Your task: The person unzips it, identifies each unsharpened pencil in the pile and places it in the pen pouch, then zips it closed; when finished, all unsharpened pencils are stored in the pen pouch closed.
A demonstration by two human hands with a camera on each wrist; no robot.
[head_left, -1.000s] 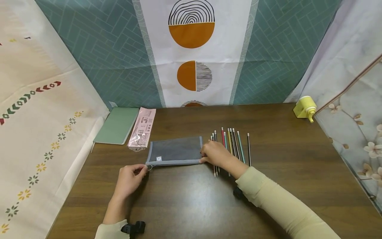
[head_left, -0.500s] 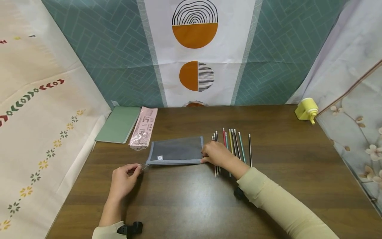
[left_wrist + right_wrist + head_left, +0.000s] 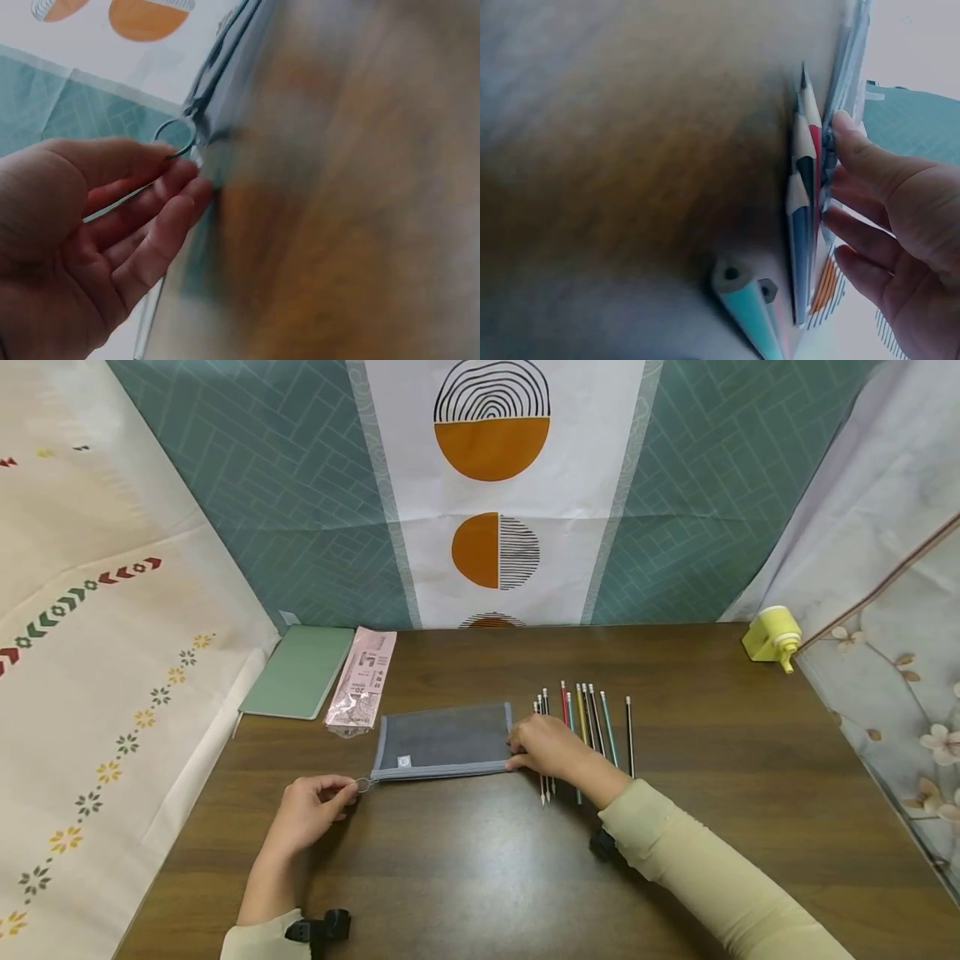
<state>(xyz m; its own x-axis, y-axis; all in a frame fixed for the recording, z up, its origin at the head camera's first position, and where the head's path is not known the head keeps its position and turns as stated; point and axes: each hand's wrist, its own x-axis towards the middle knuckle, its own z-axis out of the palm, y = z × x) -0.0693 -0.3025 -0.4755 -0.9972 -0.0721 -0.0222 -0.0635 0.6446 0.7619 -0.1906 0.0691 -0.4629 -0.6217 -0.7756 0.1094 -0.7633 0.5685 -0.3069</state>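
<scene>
Plainly, left hand [image 3: 306, 812] pinching ring [image 3: 194, 136], right hand [image 3: 551, 747] gripping pouch [image 3: 450, 739] edge, roomy tabletop [image 3: 465, 868].

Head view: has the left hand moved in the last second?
Yes: the left hand has shifted left and slightly down in the picture, judged against the green notebook.

glossy wooden table [image 3: 468, 872], matt pouch [image 3: 450, 735]

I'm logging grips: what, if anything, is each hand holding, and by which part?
The pouch: the left hand pinches its zipper ring; the right hand grips its right zipper end.
</scene>
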